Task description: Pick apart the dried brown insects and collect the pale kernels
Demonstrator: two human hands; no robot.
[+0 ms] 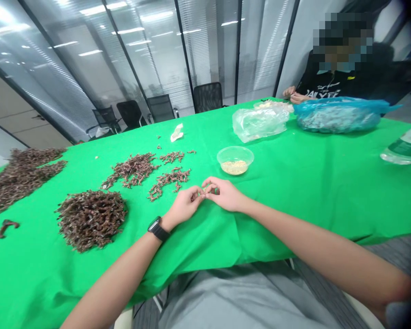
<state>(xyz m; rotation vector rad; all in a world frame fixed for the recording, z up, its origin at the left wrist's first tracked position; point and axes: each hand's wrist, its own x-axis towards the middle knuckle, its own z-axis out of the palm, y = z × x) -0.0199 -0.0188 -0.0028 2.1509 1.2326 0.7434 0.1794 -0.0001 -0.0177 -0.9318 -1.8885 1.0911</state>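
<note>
My left hand (pixel 187 205) and my right hand (pixel 224 194) meet fingertip to fingertip above the green cloth. Both are closed in a pinch; a tiny yellowish bit seems to show between them, too small to name. Just beyond my right hand stands a clear plastic bowl (pixel 245 156) with small pale-yellow grains (pixel 234 167) in its bottom. Left of my hands lie small loose clusters of brown, twisted dried pieces (pixel 171 180), with a larger cluster (pixel 135 169) behind. A dense round heap of the same pieces (pixel 92 219) sits nearer the left forearm.
More brown pieces form a long pile (pixel 23 178) at far left. A clear plastic bag (pixel 258 123), a blue bag (pixel 339 114) and a bottle (pixel 406 146) stand to the right. Another person (pixel 342 82) sits at the far right corner. A crumpled wrapper (pixel 177 132) lies behind.
</note>
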